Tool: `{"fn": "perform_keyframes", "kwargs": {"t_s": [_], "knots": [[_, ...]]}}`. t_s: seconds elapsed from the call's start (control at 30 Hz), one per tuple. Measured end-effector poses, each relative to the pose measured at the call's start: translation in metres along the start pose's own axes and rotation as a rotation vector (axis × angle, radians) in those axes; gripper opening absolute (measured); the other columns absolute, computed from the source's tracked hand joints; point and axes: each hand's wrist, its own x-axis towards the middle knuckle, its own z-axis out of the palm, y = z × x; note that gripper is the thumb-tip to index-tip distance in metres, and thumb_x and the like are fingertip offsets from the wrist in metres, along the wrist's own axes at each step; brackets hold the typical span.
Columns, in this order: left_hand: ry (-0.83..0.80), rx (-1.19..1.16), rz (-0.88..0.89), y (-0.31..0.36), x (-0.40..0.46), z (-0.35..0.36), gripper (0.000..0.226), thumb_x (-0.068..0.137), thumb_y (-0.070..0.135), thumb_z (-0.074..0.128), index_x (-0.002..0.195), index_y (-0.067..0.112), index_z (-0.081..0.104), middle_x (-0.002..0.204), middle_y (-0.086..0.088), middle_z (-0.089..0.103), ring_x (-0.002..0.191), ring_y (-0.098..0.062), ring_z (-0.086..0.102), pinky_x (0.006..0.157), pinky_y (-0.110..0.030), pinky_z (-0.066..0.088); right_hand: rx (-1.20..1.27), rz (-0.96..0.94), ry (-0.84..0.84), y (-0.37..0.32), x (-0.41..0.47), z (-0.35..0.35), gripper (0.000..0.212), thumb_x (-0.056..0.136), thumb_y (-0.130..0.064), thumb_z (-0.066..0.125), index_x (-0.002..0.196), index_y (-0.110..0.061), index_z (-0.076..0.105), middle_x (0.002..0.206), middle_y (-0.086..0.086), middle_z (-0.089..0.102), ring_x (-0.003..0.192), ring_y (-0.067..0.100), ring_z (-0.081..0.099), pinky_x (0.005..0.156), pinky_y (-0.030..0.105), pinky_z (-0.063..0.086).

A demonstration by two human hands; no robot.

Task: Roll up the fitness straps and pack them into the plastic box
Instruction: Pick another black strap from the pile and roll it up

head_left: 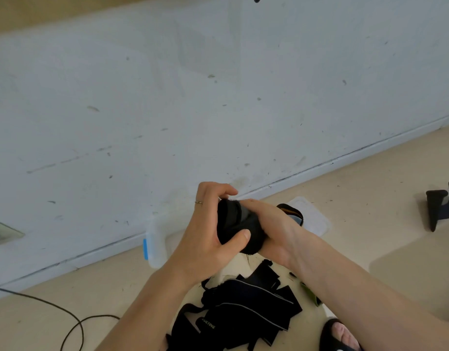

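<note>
Both forearms reach forward, left hand [205,231] and right hand [271,229] meeting, fingers curled in a grip.

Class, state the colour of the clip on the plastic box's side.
Blue, on the translucent white plastic box; clip shows in the head view.

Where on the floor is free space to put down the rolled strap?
Bare floor lies left of the left hand, between the plastic box and the black cable, and at right between the box lid and the dark object. It is crowded below the hands, where loose straps pile beside a sandalled foot.
</note>
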Motion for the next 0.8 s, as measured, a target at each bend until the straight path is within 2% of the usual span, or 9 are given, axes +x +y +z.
{"fn": "perform_keyframes", "kwargs": {"t_s": [0.1, 0.2, 0.27, 0.33, 0.4, 0.47, 0.57, 0.63, 0.8], "knots": [[-0.018, 0.076, 0.063, 0.001, 0.001, 0.004, 0.053, 0.078, 0.02, 0.068, 0.128, 0.023, 0.048, 0.125, 0.006, 0.036, 0.113, -0.012, 0.047, 0.088, -0.01, 0.042, -0.024, 0.099, -0.064, -0.004, -0.001, -0.003, 0.03, 0.105, -0.016, 0.047, 0.118, 0.002, 0.066, 0.11, 0.02, 0.063, 0.104, 0.032, 0.062, 0.084, 0.039, 0.056], [-0.079, 0.131, 0.107, 0.0, 0.002, 0.007, 0.051, 0.081, 0.028, 0.065, 0.129, 0.019, 0.05, 0.128, 0.007, 0.035, 0.114, -0.006, 0.048, 0.087, -0.009, 0.043, -0.029, 0.131, -0.082, -0.009, -0.002, -0.009, 0.03, 0.105, -0.014, 0.047, 0.095, -0.001, 0.072, 0.092, 0.017, 0.069, 0.086, 0.03, 0.069, 0.084, 0.042, 0.056], [-0.134, 0.162, 0.124, -0.002, 0.003, 0.009, 0.051, 0.083, 0.033, 0.065, 0.13, 0.021, 0.049, 0.127, 0.01, 0.038, 0.115, -0.005, 0.05, 0.088, -0.01, 0.044, -0.051, 0.109, -0.041, -0.012, -0.001, -0.013, 0.027, 0.101, -0.005, 0.047, 0.09, -0.003, 0.072, 0.086, 0.018, 0.067, 0.078, 0.031, 0.068, 0.079, 0.045, 0.056], [-0.187, 0.219, 0.101, -0.005, 0.004, 0.01, 0.051, 0.084, 0.04, 0.066, 0.13, 0.027, 0.047, 0.121, 0.018, 0.044, 0.11, -0.003, 0.053, 0.083, -0.012, 0.045, -0.075, 0.061, 0.078, -0.013, 0.002, -0.021, 0.02, 0.096, 0.0, 0.052, 0.103, -0.004, 0.07, 0.091, 0.019, 0.066, 0.075, 0.032, 0.067, 0.073, 0.047, 0.058], [-0.232, 0.263, 0.058, -0.007, 0.006, 0.012, 0.051, 0.083, 0.05, 0.066, 0.127, 0.037, 0.045, 0.113, 0.024, 0.05, 0.103, -0.002, 0.056, 0.079, -0.016, 0.047, -0.117, 0.005, 0.192, -0.012, 0.004, -0.029, 0.037, 0.09, 0.001, 0.061, 0.126, -0.004, 0.064, 0.1, 0.021, 0.066, 0.076, 0.033, 0.069, 0.068, 0.046, 0.059], [-0.251, 0.223, 0.022, -0.007, 0.009, 0.016, 0.052, 0.079, 0.054, 0.07, 0.124, 0.045, 0.045, 0.11, 0.024, 0.055, 0.103, -0.002, 0.057, 0.081, -0.015, 0.046, -0.146, -0.06, 0.263, -0.013, 0.002, -0.036, 0.042, 0.088, -0.003, 0.067, 0.129, -0.003, 0.062, 0.102, 0.021, 0.068, 0.078, 0.033, 0.069, 0.064, 0.042, 0.059], [-0.212, 0.153, -0.007, -0.006, 0.012, 0.026, 0.05, 0.077, 0.051, 0.075, 0.12, 0.043, 0.051, 0.107, 0.022, 0.061, 0.103, -0.003, 0.061, 0.088, -0.023, 0.052, -0.216, -0.19, 0.282, -0.021, -0.009, -0.045, 0.03, 0.099, -0.025, 0.064, 0.125, -0.011, 0.061, 0.113, 0.019, 0.069, 0.09, 0.032, 0.068, 0.073, 0.041, 0.057], [-0.174, 0.094, -0.037, -0.007, 0.015, 0.033, 0.045, 0.079, 0.046, 0.076, 0.118, 0.037, 0.055, 0.106, 0.018, 0.064, 0.103, -0.006, 0.063, 0.092, -0.028, 0.054, -0.379, -0.263, 0.253, -0.026, -0.02, -0.051, 0.026, 0.102, -0.035, 0.058, 0.123, -0.019, 0.063, 0.117, 0.013, 0.069, 0.099, 0.027, 0.067, 0.084, 0.039, 0.055], [-0.136, -0.127, -0.188, -0.01, 0.021, 0.052, 0.046, 0.081, 0.042, 0.078, 0.121, 0.027, 0.06, 0.112, 0.002, 0.068, 0.103, -0.014, 0.067, 0.091, -0.033, 0.058, -0.663, -0.277, 0.1, -0.019, -0.046, -0.068, 0.041, 0.083, -0.048, 0.068, 0.116, -0.025, 0.073, 0.117, 0.007, 0.073, 0.112, 0.026, 0.07, 0.101, 0.049, 0.057]]}}
